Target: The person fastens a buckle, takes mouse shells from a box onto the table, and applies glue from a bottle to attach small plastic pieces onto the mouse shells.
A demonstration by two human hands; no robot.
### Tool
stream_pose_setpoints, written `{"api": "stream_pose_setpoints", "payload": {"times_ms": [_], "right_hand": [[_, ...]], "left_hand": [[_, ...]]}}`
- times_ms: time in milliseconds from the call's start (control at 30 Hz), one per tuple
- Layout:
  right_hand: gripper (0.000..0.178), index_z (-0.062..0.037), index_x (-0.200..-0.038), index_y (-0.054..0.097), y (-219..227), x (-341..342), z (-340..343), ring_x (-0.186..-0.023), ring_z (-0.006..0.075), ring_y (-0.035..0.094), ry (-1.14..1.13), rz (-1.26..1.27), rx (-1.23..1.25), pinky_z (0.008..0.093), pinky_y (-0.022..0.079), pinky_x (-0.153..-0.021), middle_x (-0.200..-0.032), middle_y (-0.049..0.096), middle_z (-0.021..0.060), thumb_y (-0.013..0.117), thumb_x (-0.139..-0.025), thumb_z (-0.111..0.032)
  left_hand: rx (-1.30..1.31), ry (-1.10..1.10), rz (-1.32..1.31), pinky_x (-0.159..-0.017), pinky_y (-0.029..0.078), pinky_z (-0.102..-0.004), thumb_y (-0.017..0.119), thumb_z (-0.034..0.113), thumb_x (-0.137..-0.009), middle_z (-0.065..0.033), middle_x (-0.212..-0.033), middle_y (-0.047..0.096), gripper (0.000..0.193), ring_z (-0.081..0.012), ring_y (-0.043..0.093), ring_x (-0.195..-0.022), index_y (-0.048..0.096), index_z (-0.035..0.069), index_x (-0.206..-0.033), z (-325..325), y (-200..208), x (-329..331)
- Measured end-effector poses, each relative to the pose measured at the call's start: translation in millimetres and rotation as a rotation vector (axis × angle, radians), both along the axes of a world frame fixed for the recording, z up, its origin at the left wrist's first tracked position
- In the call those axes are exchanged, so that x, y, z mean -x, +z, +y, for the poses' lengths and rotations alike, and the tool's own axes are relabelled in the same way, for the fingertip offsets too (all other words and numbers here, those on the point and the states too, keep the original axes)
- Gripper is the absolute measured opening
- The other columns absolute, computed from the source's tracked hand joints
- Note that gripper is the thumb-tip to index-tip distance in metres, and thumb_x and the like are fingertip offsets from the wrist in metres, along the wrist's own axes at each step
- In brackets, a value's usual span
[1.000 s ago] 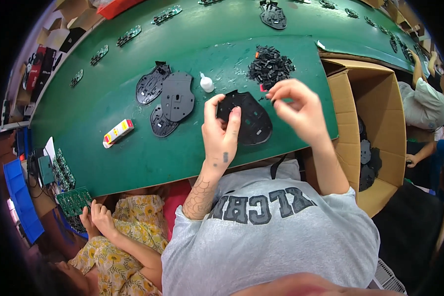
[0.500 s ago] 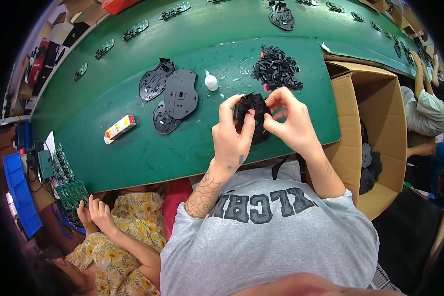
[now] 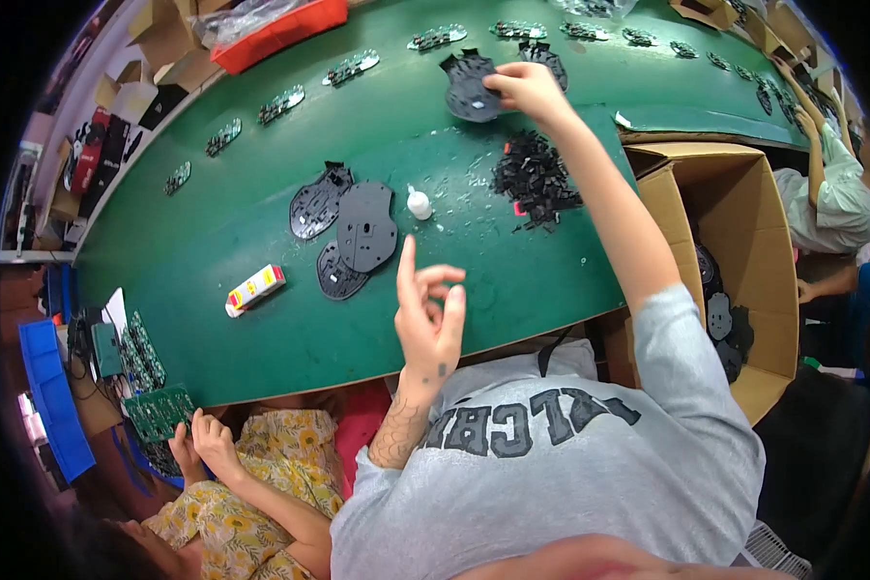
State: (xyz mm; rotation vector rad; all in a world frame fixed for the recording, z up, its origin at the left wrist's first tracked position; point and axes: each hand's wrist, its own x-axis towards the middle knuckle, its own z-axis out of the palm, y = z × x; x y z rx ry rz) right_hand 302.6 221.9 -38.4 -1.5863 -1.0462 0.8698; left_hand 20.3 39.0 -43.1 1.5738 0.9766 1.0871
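My right hand [image 3: 524,87] is stretched far across the green table [image 3: 222,213] and grips a flat black plastic plate [image 3: 470,89] at the far side, next to another black plate [image 3: 543,56]. My left hand [image 3: 429,317] hovers near the table's front edge, fingers apart, index raised, holding nothing. A stack of black plastic plates [image 3: 350,230] lies left of it. A small white bottle [image 3: 419,203] stands beside that stack. A heap of small black parts [image 3: 536,178] lies under my right forearm.
A yellow-and-red box [image 3: 254,289] lies at front left. Rows of small circuit boards [image 3: 354,67] line the far edge near a red bin [image 3: 282,30]. An open cardboard box [image 3: 723,251] with black parts stands at right. Another person's hands [image 3: 203,440] hold green boards at lower left.
Both hands held a black plate close to my chest. Now my right hand has carried it out to the far side of the table, and my left hand has let go and stays near.
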Motion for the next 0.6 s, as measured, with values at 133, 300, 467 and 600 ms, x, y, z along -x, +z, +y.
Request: {"api": "stream_pose_setpoints", "payload": {"times_ms": [133, 300, 467, 600], "right_hand": [[0.034, 0.0011, -0.083, 0.073, -26.8, -10.6, 64.0, -0.071, 0.0218, 0.07, -0.006, -0.4, 0.165, 0.0337, 0.056, -0.075, -0.071, 0.071, 0.013, 0.076, -0.074, -0.032], [0.039, -0.0019, -0.084, 0.073, -10.6, 3.2, 59.6, -0.086, 0.0311, 0.07, -0.005, -0.774, 0.144, 0.0415, 0.055, -0.082, -0.086, 0.071, 0.0202, 0.074, -0.074, -0.04], [0.025, -0.0098, -0.094, 0.076, -12.2, -95.5, 30.5, -0.086, 0.0226, 0.07, -0.186, -0.797, -0.115, 0.0332, 0.054, -0.08, -0.092, 0.073, 0.0115, 0.071, -0.079, -0.029], [0.018, -0.0079, -0.095, 0.075, -17.4, -114.3, 16.2, -0.086, 0.0288, 0.067, 0.039, -0.815, -0.093, 0.035, 0.053, -0.08, -0.091, 0.07, 0.0127, 0.068, -0.08, -0.015]], "left_hand": [[-0.07, 0.089, 0.078, -0.049, 0.033, -0.017, 0.056, 0.005, -0.091, -0.0039, -0.086, 0.068, 0.056, -0.0015, 0.045, -0.055, 0.035, -0.004, -0.143, -15.7, -13.0, 29.3], [-0.132, 0.165, 0.13, -0.046, 0.032, -0.0185, 0.055, 0.003, -0.091, -0.0025, -0.076, 0.067, 0.045, -0.0017, 0.041, -0.051, 0.045, -0.003, -0.135, -28.9, -24.0, 52.1], [-0.174, 0.131, 0.252, -0.047, 0.037, -0.0212, 0.055, 0.0, -0.09, -0.0039, -0.072, 0.066, 0.034, -0.0062, 0.05, -0.05, 0.056, -0.002, -0.124, -20.9, -21.7, 46.3], [-0.272, 0.154, 0.315, -0.05, 0.043, -0.024, 0.056, -0.001, -0.088, -0.0063, -0.069, 0.066, 0.033, -0.0115, 0.057, -0.053, 0.058, -0.003, -0.121, -20.5, -27.3, 46.7]]}}
